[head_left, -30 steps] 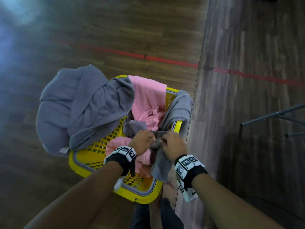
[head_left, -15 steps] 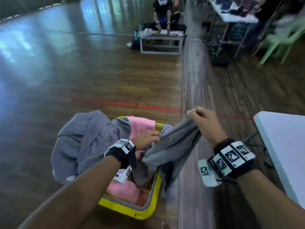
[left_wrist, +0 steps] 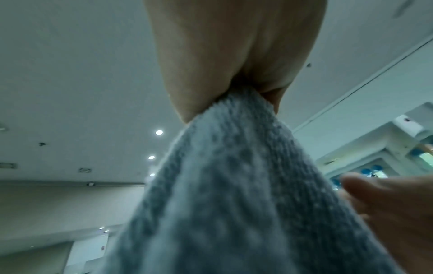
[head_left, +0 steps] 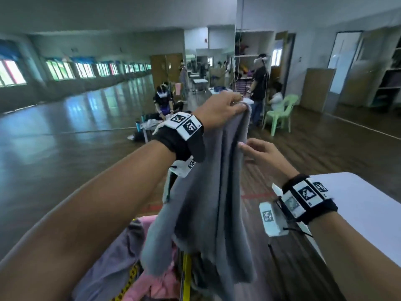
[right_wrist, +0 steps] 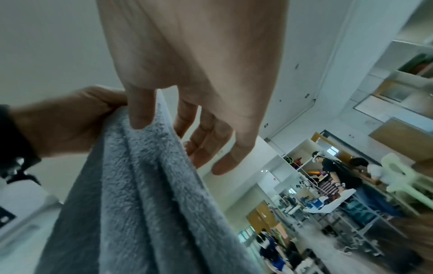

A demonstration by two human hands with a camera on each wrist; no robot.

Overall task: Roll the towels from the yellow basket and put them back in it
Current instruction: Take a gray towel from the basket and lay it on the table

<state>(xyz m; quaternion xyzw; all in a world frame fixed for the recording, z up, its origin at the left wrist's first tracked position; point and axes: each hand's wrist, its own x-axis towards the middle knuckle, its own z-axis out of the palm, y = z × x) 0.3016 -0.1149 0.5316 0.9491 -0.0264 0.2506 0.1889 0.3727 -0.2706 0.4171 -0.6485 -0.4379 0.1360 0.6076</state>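
the hall's wooden floor takes up most of the head view, with a white tabletop at the right edge and the yellow basket low in the middle, only a strip of its rim showing. in and over the basket lie a purple-grey towel and a pink towel, both unrolled.

the grey towel hangs in long folds above the basket, its lower edge bunched near the rim. the left hand holds it by the top corner, a tight grip, thumb and fingers pinching the cloth, as the left wrist view confirms. the right hand sits just below and beside it, grip narrow: its thumb presses the front of the towel's edge and the other fingers lie loosely spread behind, so it looks like a light pinch rather than a firm hold.

the step in hand seems to be spreading the towel before rolling. to do it well, i'd judge the right hand should slide along the top edge to the far corner while the left keeps its pinch, so the cloth opens flat without twists. then lay it on the tabletop, smooth the folds and roll from one short end, keeping the edges even. the hanging end could catch on the basket or drag the other towels out.
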